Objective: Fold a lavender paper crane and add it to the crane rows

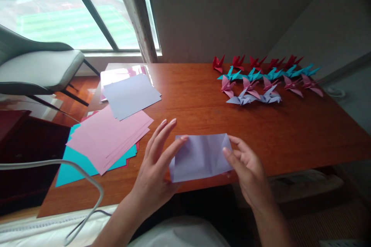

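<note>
A lavender sheet of paper (199, 158), folded into a rectangle with a vertical crease, is held just over the table's front edge. My right hand (249, 166) pinches its right end, thumb on top and fingers behind. At the left end, my left hand (156, 162) has its thumb on the paper's upper edge, while its index and middle fingers stretch upward, apart from the sheet. Whether other left fingers support the paper from below is hidden. Behind the paper, to the right, stand folded paper cranes in rows: red (255, 63), turquoise (272, 74), pink (269, 85) and lavender (246, 98).
Loose lavender sheets (131, 94), pink sheets (113, 135) and turquoise sheets (77, 166) overlap on the left of the wooden table (179, 96). A white cable (98, 189) loops at lower left. A chair (40, 65) stands by the window.
</note>
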`<state>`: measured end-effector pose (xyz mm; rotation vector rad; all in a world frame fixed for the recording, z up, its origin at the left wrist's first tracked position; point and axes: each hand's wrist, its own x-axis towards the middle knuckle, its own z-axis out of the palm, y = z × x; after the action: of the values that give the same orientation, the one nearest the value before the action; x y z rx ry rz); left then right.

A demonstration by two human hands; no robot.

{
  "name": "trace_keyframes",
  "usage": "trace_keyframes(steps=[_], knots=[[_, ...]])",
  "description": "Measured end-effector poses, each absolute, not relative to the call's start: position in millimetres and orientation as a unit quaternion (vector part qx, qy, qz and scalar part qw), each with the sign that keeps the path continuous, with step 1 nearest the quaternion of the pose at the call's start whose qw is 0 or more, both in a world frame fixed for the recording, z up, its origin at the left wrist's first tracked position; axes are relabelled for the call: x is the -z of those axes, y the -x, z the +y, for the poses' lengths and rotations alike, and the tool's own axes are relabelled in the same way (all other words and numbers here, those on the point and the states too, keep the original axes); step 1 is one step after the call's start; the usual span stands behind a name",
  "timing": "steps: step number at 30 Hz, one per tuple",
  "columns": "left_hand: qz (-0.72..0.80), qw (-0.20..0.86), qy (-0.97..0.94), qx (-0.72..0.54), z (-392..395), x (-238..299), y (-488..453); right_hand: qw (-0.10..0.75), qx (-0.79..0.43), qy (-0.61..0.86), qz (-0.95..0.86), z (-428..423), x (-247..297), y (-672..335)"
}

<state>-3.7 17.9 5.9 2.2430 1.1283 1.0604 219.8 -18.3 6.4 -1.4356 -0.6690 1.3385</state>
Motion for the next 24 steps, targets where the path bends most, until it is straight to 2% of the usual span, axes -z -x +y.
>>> trace_keyframes(steps=[5,9,12,16,24], knots=[[0.377,0.242,-0.791,-0.416,23.4,-17.0,3.7,0.490,-0.555,0.611,-0.281,-20.3,-21.1,-218.6],[0.352,0.332,-0.767,-0.422,25.0,-18.0,3.5,0.471,-0.534,0.620,-0.331,-22.9,-25.3,-225.7],[0.375,0.396,-0.733,-0.406,22.6,-14.1,4.6,0.451,-0.442,0.645,-0.430,-22.7,-22.2,-238.8],[0.391,0.421,-0.712,-0.405,20.2,-6.0,6.4,0.439,-0.318,0.645,-0.539,-21.1,-21.8,-254.9],[0.413,0.501,-0.651,-0.392,16.6,-3.6,6.4,0.395,-0.340,0.541,-0.660,-19.9,-32.5,-247.3]])
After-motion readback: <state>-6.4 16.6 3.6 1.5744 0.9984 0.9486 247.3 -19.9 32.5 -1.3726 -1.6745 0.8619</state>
